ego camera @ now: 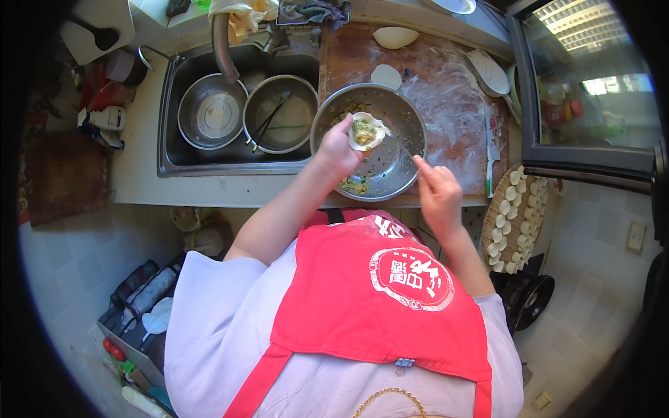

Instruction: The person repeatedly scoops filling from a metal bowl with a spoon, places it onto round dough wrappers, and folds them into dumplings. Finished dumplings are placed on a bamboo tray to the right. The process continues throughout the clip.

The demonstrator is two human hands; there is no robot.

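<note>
My left hand (339, 146) holds a round dough wrapper (366, 131) over a large steel mixing bowl (421, 123). A mound of yellow-green chopped filling (363, 133) lies on the wrapper. My right hand (439, 193) grips the handle of a metal spoon or similar utensil, whose far end reaches the wrapper's right edge. More filling (356, 184) clings to the bowl's bottom and sides. A loose wrapper (386, 77) lies on the floured wooden board (444, 68) just behind the bowl. Farther back is a pale piece of dough (395, 37).
Left of the board, a double sink (167, 125) holds two steel bowls (211, 112) (281, 115), one with chopsticks. A knife (491, 151) lies at the board's right edge. Dumplings fill a woven tray (515, 224) at the right, below an open window (590, 78).
</note>
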